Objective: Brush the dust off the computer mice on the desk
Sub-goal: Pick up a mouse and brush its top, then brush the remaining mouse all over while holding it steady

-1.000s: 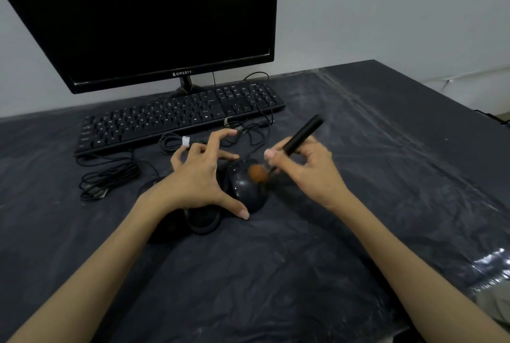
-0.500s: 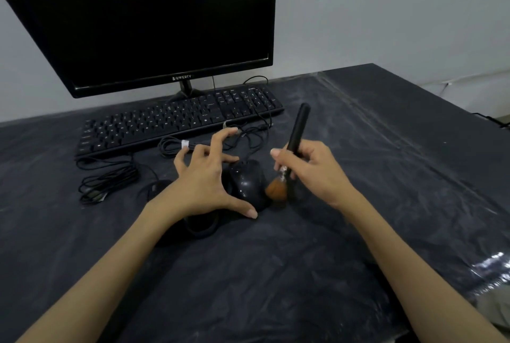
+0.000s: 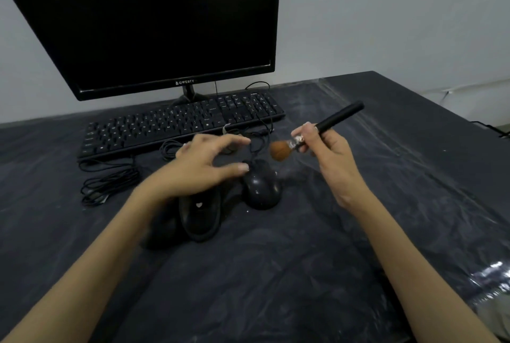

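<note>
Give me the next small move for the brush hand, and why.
Probably lower the brush back onto the right mouse: the right hand holds its bristles in the air, off the shell, while the left hand hovers beside it, thumb at the mouse's edge.

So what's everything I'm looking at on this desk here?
monitor: one, black, screen dark, at the back left of the desk
keyboard: one, black, in front of the monitor
cables: several, black, coiled loosely in front of the keyboard
mice: two plainly seen, black, side by side at mid desk, left mouse and right mouse
brush: one, black handle, brown bristles, held above the right mouse
desk cover: one, dark wrinkled plastic sheet over the desk
left hand: one, fingers spread, over the mice
right hand: one, grips the brush
</note>
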The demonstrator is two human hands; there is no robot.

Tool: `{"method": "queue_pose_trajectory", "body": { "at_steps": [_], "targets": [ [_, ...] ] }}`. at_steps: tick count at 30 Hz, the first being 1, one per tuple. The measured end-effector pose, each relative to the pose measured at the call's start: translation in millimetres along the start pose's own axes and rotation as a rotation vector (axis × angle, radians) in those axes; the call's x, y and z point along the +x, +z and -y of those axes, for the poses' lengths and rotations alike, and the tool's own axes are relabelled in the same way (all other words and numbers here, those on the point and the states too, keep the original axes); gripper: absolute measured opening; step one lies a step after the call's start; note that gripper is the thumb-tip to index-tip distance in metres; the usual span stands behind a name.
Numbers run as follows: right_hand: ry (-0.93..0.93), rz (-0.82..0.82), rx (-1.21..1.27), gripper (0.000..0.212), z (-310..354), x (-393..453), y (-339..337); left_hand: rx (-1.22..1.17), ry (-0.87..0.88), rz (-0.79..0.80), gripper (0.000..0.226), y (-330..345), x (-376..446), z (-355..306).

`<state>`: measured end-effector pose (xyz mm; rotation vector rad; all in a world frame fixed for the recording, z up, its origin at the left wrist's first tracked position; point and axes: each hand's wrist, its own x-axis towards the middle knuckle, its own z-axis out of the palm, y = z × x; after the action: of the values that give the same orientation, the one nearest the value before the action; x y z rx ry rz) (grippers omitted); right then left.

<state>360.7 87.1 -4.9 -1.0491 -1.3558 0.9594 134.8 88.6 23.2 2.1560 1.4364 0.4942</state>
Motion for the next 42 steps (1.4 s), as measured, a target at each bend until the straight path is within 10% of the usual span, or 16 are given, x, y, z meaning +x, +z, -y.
{"method": "queue_pose_trajectory", "body": {
  "at_steps": [8, 17, 25, 33, 42],
  "targets": [
    [0.010, 0.504, -0.184, 0.043, 3, -28, 35, -0.596, 0.035, -0.060, 0.031, 10, -3, -28],
    [-0.005, 0.403, -0.217, 0.028, 4, -27, 34, -0.727, -0.002, -0.233, 0.030, 6, 1, -18],
    [-0.069, 0.307, -0.300, 0.022, -1, -24, 31, -0.728, 0.016, -0.077, 0.028, 16, -3, -19],
    [0.093, 0.315, -0.818, 0.132, -8, -25, 29, -0.834, -0.064, -0.444, 0.016, -13, 2, 9],
    [0.057, 0.230, -0.905, 0.128, -24, -31, 44, -0.904, -0.018, -0.387, 0.015, 24, 8, 0]
  ]
}}
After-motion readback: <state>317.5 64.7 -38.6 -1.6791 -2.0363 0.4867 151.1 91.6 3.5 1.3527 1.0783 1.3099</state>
